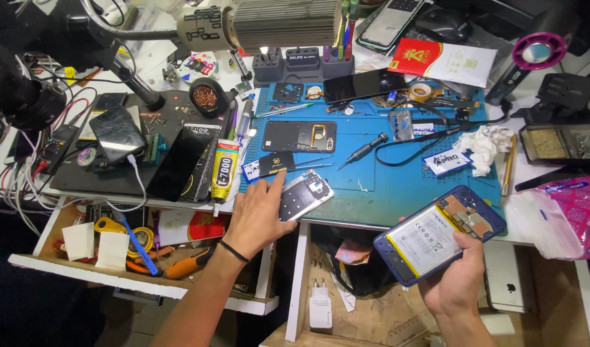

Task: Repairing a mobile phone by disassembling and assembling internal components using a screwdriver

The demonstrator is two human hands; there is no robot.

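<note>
**benchrat:** While looking down at the blue mat (398, 193): right hand (459, 283) wrapped around the opened blue phone (439, 234), fingers closed under its lower edge, battery side up, held off the front of the surface over the open drawer (372, 315). Long axis tilted, running lower-left to upper-right.

**solderjunkie:** And the left hand (259, 215)?

**benchrat:** Flat and spread, nothing actually gripped. Fingertips resting on the silver phone frame (304, 194) at the mat's front edge, thumb up by the small black card (272, 164).

**solderjunkie:** So frame just right of the left palm, touching?

**benchrat:** Yep. Lies slanted like the blue one, well apart from the right hand. Glue tube (224, 168) just left of it, screwdriver (365, 149) further back.
</note>
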